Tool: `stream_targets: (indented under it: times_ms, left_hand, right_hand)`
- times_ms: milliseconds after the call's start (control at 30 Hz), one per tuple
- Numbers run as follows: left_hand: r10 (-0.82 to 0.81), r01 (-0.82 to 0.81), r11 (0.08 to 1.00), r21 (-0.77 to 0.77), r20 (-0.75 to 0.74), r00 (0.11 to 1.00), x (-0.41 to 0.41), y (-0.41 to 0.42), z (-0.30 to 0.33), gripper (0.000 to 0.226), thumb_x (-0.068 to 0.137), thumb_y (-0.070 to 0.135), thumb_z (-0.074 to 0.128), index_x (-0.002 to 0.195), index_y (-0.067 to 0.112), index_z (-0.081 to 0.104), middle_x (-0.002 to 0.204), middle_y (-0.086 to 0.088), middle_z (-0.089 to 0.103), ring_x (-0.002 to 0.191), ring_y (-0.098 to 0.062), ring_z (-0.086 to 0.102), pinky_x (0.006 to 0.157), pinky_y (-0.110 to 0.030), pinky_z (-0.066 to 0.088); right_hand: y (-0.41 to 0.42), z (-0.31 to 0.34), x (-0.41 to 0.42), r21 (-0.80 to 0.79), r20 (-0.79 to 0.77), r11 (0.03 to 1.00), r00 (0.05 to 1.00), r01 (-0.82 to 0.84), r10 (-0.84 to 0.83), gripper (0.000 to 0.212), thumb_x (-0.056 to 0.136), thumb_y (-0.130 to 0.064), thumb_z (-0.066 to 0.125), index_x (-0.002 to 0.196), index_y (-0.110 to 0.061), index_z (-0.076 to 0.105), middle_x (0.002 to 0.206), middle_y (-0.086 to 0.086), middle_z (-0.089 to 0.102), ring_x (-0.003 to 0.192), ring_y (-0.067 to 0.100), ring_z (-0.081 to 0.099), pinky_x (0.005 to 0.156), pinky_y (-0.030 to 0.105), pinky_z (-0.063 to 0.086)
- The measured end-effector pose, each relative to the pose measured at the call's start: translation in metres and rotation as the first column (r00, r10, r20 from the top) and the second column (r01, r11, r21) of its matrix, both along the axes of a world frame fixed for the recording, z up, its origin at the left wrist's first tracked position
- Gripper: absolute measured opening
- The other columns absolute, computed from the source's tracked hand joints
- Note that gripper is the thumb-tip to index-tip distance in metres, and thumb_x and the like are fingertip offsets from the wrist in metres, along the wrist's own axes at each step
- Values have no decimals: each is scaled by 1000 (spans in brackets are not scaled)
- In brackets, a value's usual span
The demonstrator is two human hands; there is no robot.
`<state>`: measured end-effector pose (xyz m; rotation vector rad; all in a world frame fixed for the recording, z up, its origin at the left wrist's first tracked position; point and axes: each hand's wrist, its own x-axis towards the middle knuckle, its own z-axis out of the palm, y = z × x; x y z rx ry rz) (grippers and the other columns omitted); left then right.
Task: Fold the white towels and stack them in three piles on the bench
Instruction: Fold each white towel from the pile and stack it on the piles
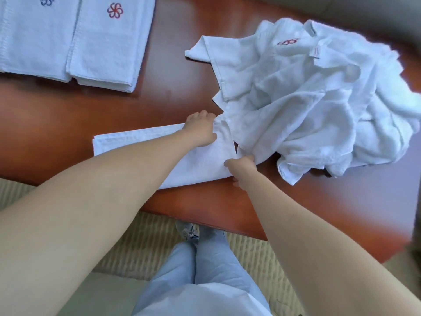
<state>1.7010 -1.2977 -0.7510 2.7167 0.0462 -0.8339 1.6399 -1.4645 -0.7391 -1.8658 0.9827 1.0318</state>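
Both hands work one white terry towel (pixel 141 142) on a glossy reddish-brown wooden bench (pixel 68 115). The left hand (pixel 201 130) curls its fingers over the towel's far right corner, bunching the cloth; the right hand (pixel 242 166) appears to pinch the near right corner, though its fingertips are hidden under fabric. The towel lies as a flat, nubby rectangle near the bench's front edge, its long axis running left to right. Just right of it, touching, sits a rumpled heap of unfolded towels (pixel 319 106). At far left, well apart, two folded stacks (pixel 75 42) lie side by side, the tops embroidered with a blue and a red flower.
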Motion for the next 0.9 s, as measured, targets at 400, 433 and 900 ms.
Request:
stream_targets:
  times_ms: [400,433,900]
  left_hand:
    - [4,-14,999,-39,-258,966,42,19,68,13,86,25,66,80,14,65,74,-1,60,65,-20,55,59,-28,41]
    - [12,-27,998,-59,-243,970,42,27,80,10,85,24,67,78,18,64,75,1,61,68,-21,57,60,-28,41]
    - [357,-343,933,-111,158,920,-21,207,228,22,82,27,79,88,16,61,93,-5,65,90,-27,60,69,-34,42]
  right_hand:
    - [-8,34,37,264,-18,925,957,-274,288,28,89,-15,71,116,-17,68,108,0,67,94,16,64,77,28,56]
    - [-6,41,44,261,13,914,947,-312,320,27,88,-14,71,114,-18,68,109,0,67,97,17,63,77,28,56]
    - [134,185,115,-34,567,628,502,-778,653,7,89,-17,64,94,-13,62,73,6,69,57,16,73,53,30,61]
